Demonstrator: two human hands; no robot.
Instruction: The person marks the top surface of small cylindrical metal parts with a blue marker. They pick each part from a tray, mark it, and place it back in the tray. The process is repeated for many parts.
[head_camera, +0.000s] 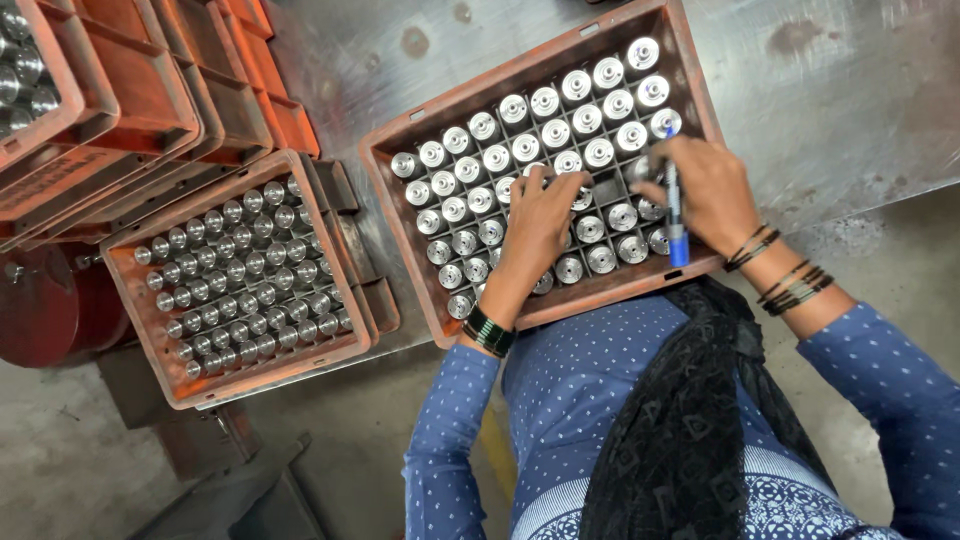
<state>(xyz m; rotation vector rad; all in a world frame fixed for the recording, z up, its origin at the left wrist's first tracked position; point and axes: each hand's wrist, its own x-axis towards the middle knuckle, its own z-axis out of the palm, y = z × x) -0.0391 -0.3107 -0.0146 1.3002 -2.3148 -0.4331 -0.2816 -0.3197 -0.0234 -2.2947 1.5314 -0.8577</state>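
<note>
An orange plastic crate (690, 60) with a grid of cells full of shiny round metal parts (545, 130) rests on a steel table in front of me. My left hand (540, 225) lies on the parts near the crate's middle, fingers spread over them. My right hand (705, 185) is at the crate's right side, gripping a blue marker pen (677, 225) that points down toward me, while its fingertips touch a part. Whether the left hand grips a part is hidden under its fingers.
A second orange crate (130, 300) packed with smaller metal parts sits to the left. More orange crates (140, 90) are stacked at upper left. The scratched steel table top (830, 100) extends right; a concrete floor lies below.
</note>
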